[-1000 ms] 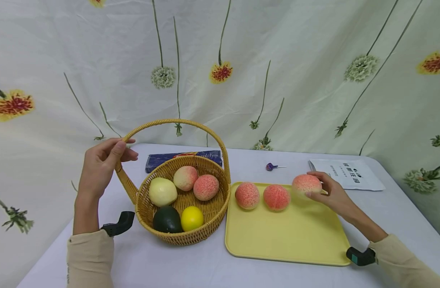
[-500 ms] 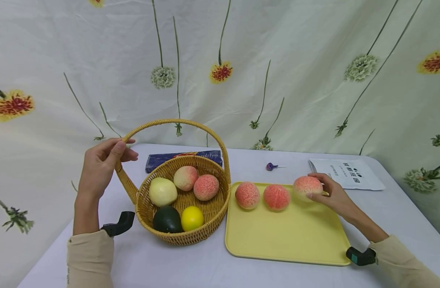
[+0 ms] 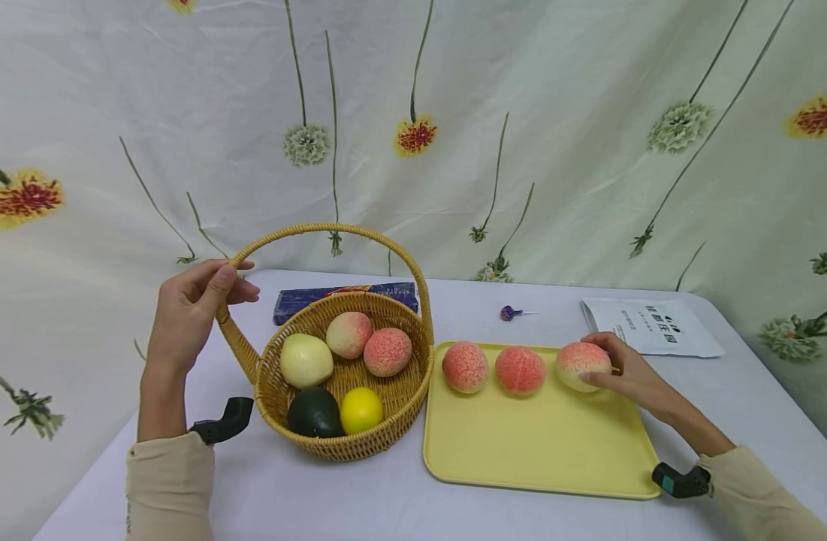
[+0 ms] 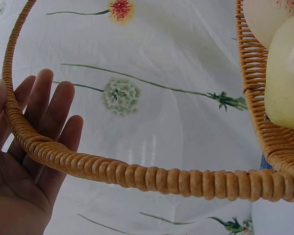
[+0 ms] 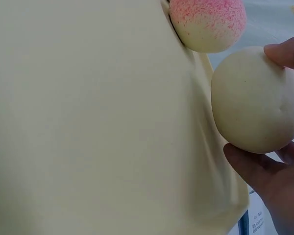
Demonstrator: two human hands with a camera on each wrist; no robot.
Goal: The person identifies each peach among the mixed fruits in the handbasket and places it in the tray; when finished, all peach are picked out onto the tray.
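My left hand (image 3: 183, 312) pinches the left side of the wrapped handle (image 4: 137, 175) of a wicker basket (image 3: 348, 451). Inside lie a pale yellow-green fruit (image 3: 306, 361), two peaches (image 3: 387, 352), a dark green avocado-like fruit (image 3: 313, 412) and a round yellow fruit (image 3: 362, 410). My right hand (image 3: 632, 379) grips another peach (image 3: 577, 366) at the far right of the yellow tray (image 3: 541, 451), thumb on one side and fingers on the other. Two more peaches, one left (image 3: 465, 367) and one in the middle (image 3: 520, 370), line the tray's back edge.
Behind the basket lies a dark blue spaghetti box (image 3: 298, 302). A lollipop (image 3: 509, 313) and a white printed pouch (image 3: 656, 327) lie beyond the tray. A flowered cloth (image 3: 589, 150) hangs at the back of the white table (image 3: 305, 503).
My right hand has lowered the peach toward the tray and slightly right, tilting it so more of its pale side shows. The left hand and basket have stayed put.
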